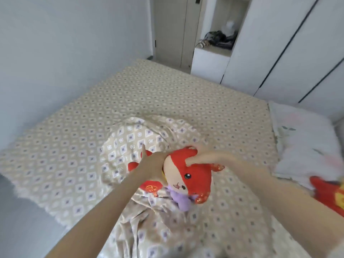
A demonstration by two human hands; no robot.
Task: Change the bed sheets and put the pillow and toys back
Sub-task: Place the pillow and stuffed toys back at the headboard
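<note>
A red plush toy [193, 175] with a cream face and a purple scarf lies on the bed's beige diamond-patterned sheet [167, 94]. It rests on a rumpled pillow in matching fabric [134, 135]. My left hand [153, 164] grips the toy's body below the head. My right hand [204, 155] holds the top of the toy's head, thumb pressed into the plush. A second red plush toy [327, 192] lies at the right edge, blurred. A white pillow [305, 142] with a faint floral print sits at the bed's right side.
A white wall runs along the bed's left side. White wardrobe doors [290, 53] stand at the right. A white shelf niche [214, 58] beyond the bed holds dark clothes [219, 40]. A door [173, 30] is at the back.
</note>
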